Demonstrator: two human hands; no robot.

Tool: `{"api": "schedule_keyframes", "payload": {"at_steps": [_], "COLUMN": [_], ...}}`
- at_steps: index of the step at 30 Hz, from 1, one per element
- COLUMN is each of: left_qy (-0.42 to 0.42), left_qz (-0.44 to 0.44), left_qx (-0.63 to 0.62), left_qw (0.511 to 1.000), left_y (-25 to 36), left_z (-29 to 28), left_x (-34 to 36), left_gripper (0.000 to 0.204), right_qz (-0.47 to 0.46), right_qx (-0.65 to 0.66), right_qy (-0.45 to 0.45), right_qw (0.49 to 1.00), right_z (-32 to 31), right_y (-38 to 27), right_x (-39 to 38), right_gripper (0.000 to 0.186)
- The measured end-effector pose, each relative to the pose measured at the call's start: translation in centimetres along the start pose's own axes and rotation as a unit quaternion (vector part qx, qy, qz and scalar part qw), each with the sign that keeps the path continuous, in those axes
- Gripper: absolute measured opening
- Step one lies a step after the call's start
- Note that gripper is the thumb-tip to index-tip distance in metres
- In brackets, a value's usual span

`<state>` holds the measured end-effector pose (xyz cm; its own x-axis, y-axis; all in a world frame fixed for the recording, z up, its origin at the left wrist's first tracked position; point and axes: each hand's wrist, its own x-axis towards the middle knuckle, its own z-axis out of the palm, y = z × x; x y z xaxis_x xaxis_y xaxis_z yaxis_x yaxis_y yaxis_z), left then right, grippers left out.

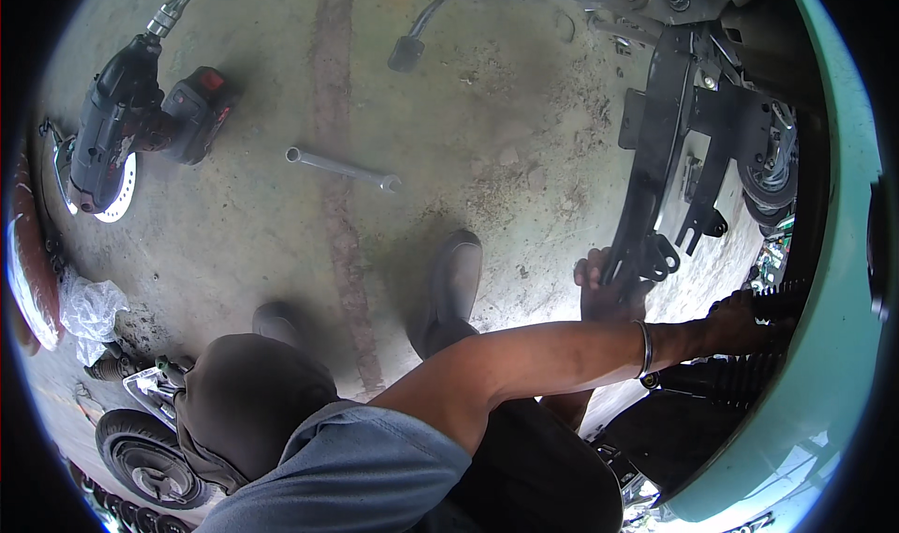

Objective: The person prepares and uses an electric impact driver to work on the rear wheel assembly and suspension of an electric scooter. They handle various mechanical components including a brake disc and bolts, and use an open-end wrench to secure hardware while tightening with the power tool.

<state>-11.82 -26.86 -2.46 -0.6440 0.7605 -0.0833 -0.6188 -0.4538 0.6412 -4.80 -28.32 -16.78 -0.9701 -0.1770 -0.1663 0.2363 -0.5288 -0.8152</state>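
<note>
- Head view: the right hand [615, 294] is gripping the lower end of one black metal arm [660, 149], its fingers [590, 267] curling closely together around the left edge.
- The left hand [735, 327] is reaching across above the right forearm and is lying against two ribbed black cylinders [782, 301]; whether its fingers are closing on them or resting spread, one cannot tell.
- One metal bracelet [646, 348] is encircling the left wrist.
- The black metal arm is slanting down from metalwork at upper right, just inside one pale teal panel [857, 205], which is curving along the right side.
- Two dark shoes [456, 280] are standing on the stained floor [524, 196].
- One wrench [342, 167] is lying beyond them, well apart from both hands.
- One black power tool [117, 130], carrying one battery pack [199, 111], is lying at upper left, partly covering one perforated disc [120, 196].
- One clear plastic bag [92, 316] is lying crumpled at far left, its contents not showing clearly.
- One black-tyred wheel [154, 458] is lying at lower left.
</note>
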Motion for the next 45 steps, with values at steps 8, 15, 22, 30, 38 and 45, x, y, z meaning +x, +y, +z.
{"api": "schedule_keyframes", "payload": {"at_steps": [8,15,22,30,38,45], "left_qy": [0.005,0.008,0.023,-0.003,0.053,0.023], "left_qz": [0.049,0.056,0.052,0.061,0.121,0.083], "left_qx": [0.010,0.017,0.008,-0.021,0.028,0.056], "left_qw": [0.999,0.998,0.998,0.998,0.991,0.995], "left_y": [-0.6,-0.6,-1.2,0.6,-1.7,-1.5], "left_z": [0.1,0.4,1.0,-0.8,0.7,0.2], "left_x": [0.8,0.8,0.8,-0.9,1.2,1.0], "left_gripper": [0.052,0.052,0.053,0.053,0.054,0.057], "right_qz": [0.121,0.035,0.073,0.092,0.107,0.104], "right_qx": [-0.023,-0.165,-0.120,0.028,-0.064,0.012], "right_qy": [0.165,0.315,0.290,0.208,0.353,0.145], "right_qw": [0.979,0.934,0.947,0.973,0.927,0.984], "right_z": [1.3,5.2,1.3,1.6,4.3,-0.6], "right_y": [1.7,1.2,1.1,-0.1,1.4,1.6], "right_x": [0.0,1.1,-0.7,-1.1,0.8,-0.3], "right_gripper": [0.047,0.035,0.040,0.044,0.061,0.063]}}
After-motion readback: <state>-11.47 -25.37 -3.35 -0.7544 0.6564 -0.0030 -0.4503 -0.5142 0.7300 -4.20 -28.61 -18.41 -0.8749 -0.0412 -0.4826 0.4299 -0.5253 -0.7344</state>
